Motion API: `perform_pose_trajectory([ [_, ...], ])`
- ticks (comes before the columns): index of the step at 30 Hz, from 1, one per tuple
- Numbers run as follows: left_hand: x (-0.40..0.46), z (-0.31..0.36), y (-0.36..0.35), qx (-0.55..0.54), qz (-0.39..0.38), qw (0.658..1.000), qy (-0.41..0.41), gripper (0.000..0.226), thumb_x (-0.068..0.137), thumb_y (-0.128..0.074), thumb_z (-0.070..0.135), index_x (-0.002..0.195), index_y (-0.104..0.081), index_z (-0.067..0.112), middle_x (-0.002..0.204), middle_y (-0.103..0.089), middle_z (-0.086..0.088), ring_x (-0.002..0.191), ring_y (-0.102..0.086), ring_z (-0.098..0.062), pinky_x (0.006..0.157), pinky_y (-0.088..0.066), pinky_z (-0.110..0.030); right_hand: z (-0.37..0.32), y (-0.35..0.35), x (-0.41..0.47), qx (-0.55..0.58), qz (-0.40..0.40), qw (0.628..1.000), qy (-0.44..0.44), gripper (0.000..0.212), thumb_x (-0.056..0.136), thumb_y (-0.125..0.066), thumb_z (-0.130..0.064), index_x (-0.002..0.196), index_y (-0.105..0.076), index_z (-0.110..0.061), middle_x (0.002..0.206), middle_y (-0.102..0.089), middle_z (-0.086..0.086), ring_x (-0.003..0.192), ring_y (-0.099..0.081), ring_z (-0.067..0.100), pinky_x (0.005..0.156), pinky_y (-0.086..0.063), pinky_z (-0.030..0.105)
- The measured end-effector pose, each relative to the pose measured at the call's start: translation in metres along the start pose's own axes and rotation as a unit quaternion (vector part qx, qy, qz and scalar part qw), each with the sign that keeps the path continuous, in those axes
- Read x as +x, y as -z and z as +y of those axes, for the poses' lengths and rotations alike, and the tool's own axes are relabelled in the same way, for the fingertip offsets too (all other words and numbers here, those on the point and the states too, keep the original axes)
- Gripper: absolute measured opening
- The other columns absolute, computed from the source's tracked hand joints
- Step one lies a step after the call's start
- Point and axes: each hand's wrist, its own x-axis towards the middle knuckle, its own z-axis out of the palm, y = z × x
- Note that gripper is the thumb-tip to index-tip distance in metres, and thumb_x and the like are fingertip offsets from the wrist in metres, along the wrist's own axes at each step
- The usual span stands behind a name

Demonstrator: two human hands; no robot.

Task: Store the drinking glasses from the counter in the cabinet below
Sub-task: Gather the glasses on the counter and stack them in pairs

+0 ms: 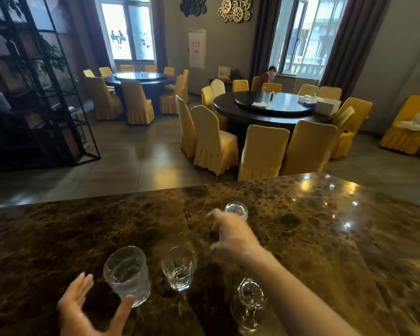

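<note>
The left hand [83,309] lies spread at the near edge of the tabletop [58,238], fingers straight and thumb stretched out, its thumb tip at the foot of a textured tumbler [126,275] without curling round it. The right hand [230,235] reaches forward over the brown marbled stone, fingers loosely spread and blurred, just short of a small glass [237,210] that stands farthest from the person; whether it touches that glass cannot be told. Between the two hands stands a faceted glass [179,269], close beside the tumbler, and under the right forearm sits a stemmed glass [249,301], partly hidden by the arm. All four glasses are upright on the tabletop. Beyond the far edge lies a tiled floor [131,154] and a dining room: a round dark table [272,110] ringed by chairs in yellow covers [214,141], with white boxes [325,105] on it, and a second round table [138,78] nearer the left window. A seated person [267,77] is behind the nearer table. A black metal shelf frame [46,81] stands at the left.
</note>
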Motion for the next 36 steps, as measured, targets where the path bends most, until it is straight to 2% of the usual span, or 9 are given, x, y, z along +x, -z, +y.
perform_pose_trajectory([
  [3, -0.010, 0.044, -0.002, 0.072, -0.043, 0.983, -0.162, 0.054, 0.062, -0.081, 0.043, 0.109, -0.054, 0.046, 0.109, -0.066, -0.009, 0.099, -0.060, -0.010, 0.086, -0.041, -0.004, 0.011, 0.030, 0.021, -0.105, 0.085, 0.988, 0.071, 0.054, 0.079, -0.077, -0.012, 0.128, -0.058, -0.022, 0.118, -0.064, 0.002, 0.111, -0.059, 0.022, 0.093, -0.053, 0.038],
  [7, -0.029, 0.097, -0.057, 0.169, -0.276, 0.882, -0.341, 0.048, 0.072, -0.071, 0.058, 0.115, -0.059, 0.038, 0.116, -0.062, 0.017, 0.109, -0.058, -0.002, 0.093, -0.053, -0.030, 0.027, 0.035, 0.045, -0.280, 0.013, 0.955, 0.099, 0.070, 0.078, -0.081, -0.017, 0.140, -0.049, -0.019, 0.140, -0.050, 0.011, 0.133, -0.042, 0.033, 0.112, -0.037, 0.044],
  [10, -0.040, 0.116, -0.113, 0.250, -0.445, 0.797, -0.323, 0.068, 0.079, -0.062, 0.064, 0.139, -0.038, 0.041, 0.149, -0.035, 0.014, 0.139, -0.028, -0.008, 0.118, -0.025, -0.037, 0.038, 0.033, 0.053, -0.323, -0.077, 0.938, 0.100, 0.079, 0.076, -0.083, -0.019, 0.144, -0.044, -0.021, 0.145, -0.043, 0.012, 0.139, -0.035, 0.034, 0.114, -0.032, 0.046],
  [13, -0.036, 0.125, -0.151, 0.344, -0.530, 0.713, -0.303, 0.088, 0.083, -0.070, 0.054, 0.153, -0.020, 0.035, 0.165, -0.008, 0.000, 0.150, -0.006, -0.023, 0.122, -0.011, -0.044, 0.047, 0.031, 0.055, -0.331, -0.102, 0.931, 0.113, 0.079, 0.076, -0.084, -0.017, 0.145, -0.044, -0.023, 0.142, -0.044, 0.011, 0.132, -0.042, 0.032, 0.104, -0.042, 0.043],
  [18, -0.034, 0.131, -0.176, 0.462, -0.578, 0.614, -0.277, 0.082, 0.084, -0.076, 0.024, 0.149, -0.027, 0.026, 0.148, -0.037, -0.016, 0.129, -0.042, -0.038, 0.106, -0.035, -0.050, 0.057, 0.026, 0.055, -0.341, -0.079, 0.927, 0.138, 0.071, 0.080, -0.081, -0.016, 0.142, -0.048, -0.020, 0.140, -0.045, 0.013, 0.125, -0.046, 0.032, 0.097, -0.048, 0.041],
  [22, -0.036, 0.115, -0.170, 0.416, -0.552, 0.685, -0.232, 0.079, 0.079, -0.079, 0.033, 0.143, -0.033, 0.027, 0.126, -0.051, -0.008, 0.114, -0.053, -0.030, 0.095, -0.046, -0.044, 0.067, 0.027, 0.050, -0.337, -0.059, 0.929, 0.141, 0.071, 0.079, -0.082, -0.016, 0.140, -0.046, -0.019, 0.135, -0.049, 0.014, 0.120, -0.047, 0.032, 0.093, -0.049, 0.040],
  [25, -0.035, 0.102, -0.156, 0.340, -0.500, 0.778, -0.170, 0.072, 0.070, -0.080, 0.052, 0.128, -0.039, 0.041, 0.118, -0.056, 0.009, 0.108, -0.056, -0.015, 0.096, -0.045, -0.035, 0.081, 0.030, 0.046, -0.285, -0.045, 0.950, 0.118, 0.078, 0.074, -0.086, -0.016, 0.139, -0.044, -0.022, 0.135, -0.047, 0.012, 0.123, -0.047, 0.032, 0.092, -0.052, 0.039],
  [30, -0.032, 0.081, -0.133, 0.061, -0.351, 0.932, 0.063, 0.074, 0.042, -0.090, 0.067, 0.100, -0.052, 0.041, 0.095, -0.071, 0.018, 0.083, -0.066, 0.007, 0.074, -0.051, -0.019, 0.116, 0.031, 0.032, 0.049, 0.087, 0.995, -0.027, 0.070, 0.061, -0.093, -0.036, 0.114, -0.049, -0.030, 0.114, -0.053, -0.002, 0.106, -0.056, 0.018, 0.089, -0.056, 0.037],
  [36, -0.035, 0.066, -0.136, -0.141, -0.274, 0.935, 0.176, 0.093, 0.041, -0.099, 0.042, 0.116, -0.047, 0.027, 0.114, -0.067, -0.004, 0.095, -0.072, -0.010, 0.076, -0.059, -0.028, 0.130, 0.017, 0.012, 0.488, 0.045, 0.839, -0.237, 0.080, 0.055, -0.092, -0.052, 0.116, -0.053, -0.019, 0.111, -0.063, 0.005, 0.096, -0.068, 0.023, 0.084, -0.060, 0.043],
])
